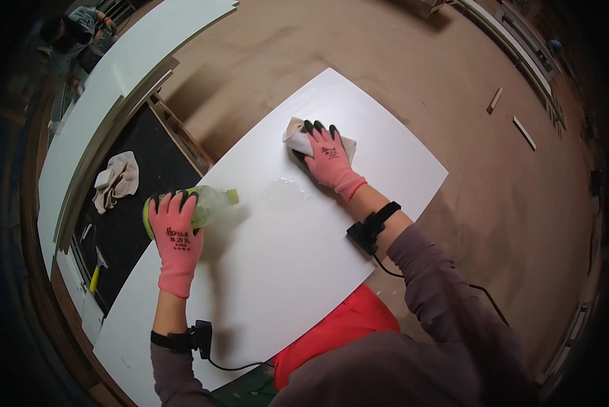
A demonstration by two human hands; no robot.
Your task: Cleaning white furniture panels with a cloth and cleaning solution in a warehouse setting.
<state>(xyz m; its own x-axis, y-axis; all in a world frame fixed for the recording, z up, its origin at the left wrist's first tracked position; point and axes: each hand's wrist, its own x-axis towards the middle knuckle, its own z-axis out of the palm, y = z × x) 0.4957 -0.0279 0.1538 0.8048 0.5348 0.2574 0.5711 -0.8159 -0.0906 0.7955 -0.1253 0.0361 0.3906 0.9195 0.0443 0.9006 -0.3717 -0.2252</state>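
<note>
A large white panel (277, 271) lies in front of me, and both my hands are over it in pink gloves with black fingertips. My left hand (177, 234) is wrapped round a green-tinted plastic bottle (213, 205), tipped on its side with its yellow-green cap toward the panel's middle. Under my right hand (330, 156) a pale cloth (296, 136) is bunched and pressed on the panel's far part. Between the two hands a small puddle of clear liquid (284, 195) shines on the white surface.
Left of the panel, a black surface (131, 237) holds a crumpled beige cloth (120, 180) and a yellow-handled scraper (97, 270). Long pale boards (108, 102) stretch beyond it. Another person (81, 37) is at the far left. Wood strips (523, 133) lie on the brown floor.
</note>
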